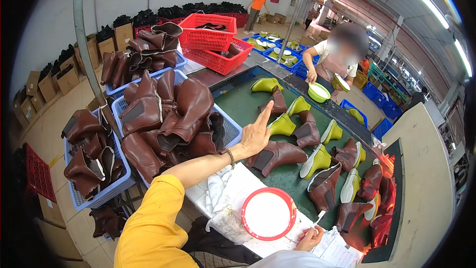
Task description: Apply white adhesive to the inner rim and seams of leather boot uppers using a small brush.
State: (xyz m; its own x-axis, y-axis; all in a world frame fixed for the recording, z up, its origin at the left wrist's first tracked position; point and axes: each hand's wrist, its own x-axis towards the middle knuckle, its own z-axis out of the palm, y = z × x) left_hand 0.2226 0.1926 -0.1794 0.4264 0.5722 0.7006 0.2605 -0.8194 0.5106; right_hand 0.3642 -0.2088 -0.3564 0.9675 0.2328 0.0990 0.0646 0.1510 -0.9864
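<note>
The right hand [310, 238] pinches a brush [321, 214], presumably light, best held by its handle [316, 224], near a red bowl [293, 213]. The left hand [255, 134], fingers outstretched, hovers by a brown boot [278, 157], likely supple, on the green belt [233, 100].

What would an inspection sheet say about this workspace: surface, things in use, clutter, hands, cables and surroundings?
Surface: green belt beside a white-covered ledge.
Things in use: brush; red-rimmed basin of white liquid; brown boot uppers and yellow-green soles on the belt.
Clutter: papers beside the right hand; blue baskets heaped with brown uppers, at left.
Hands: left hand extends over the belt near an upper, contact unclear; right hand holds the brush.
Cables: nothing seen near the hands.
Surroundings: co-worker across the belt, green bowl; reddish glow at right.
</note>
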